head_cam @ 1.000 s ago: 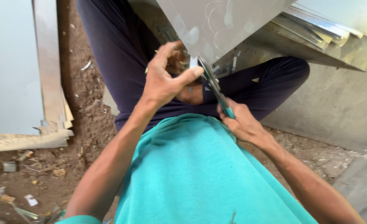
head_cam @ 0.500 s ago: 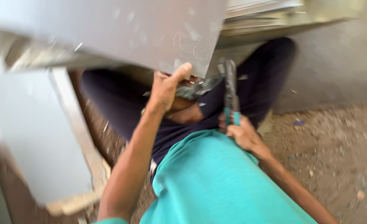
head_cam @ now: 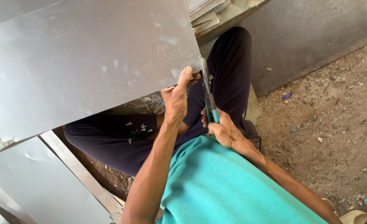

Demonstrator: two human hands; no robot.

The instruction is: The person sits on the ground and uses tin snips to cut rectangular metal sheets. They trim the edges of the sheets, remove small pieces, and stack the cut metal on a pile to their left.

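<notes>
Even, soft daylight is noted throughout; the frame is sharp. Dull glare is seen on the grey metal sheet (head_cam: 88, 62). Deep shadow lies beneath it. Slight wide-angle stretching is observed at the edges.

1. Single head-worn view, looking steeply down the wearer's teal shirt (head_cam: 233, 186) onto lap and dirt ground (head_cam: 337, 124).
2. Close range: the grey metal sheet (head_cam: 88, 62) fills the upper left.

Stacked metal sheets (head_cam: 206, 14) at top, small triangular metal offcuts (head_cam: 141, 129) on dark trousers (head_cam: 109, 139), dirt floor (head_cam: 332, 124) littered with scraps, grey wall (head_cam: 312, 33).
</notes>
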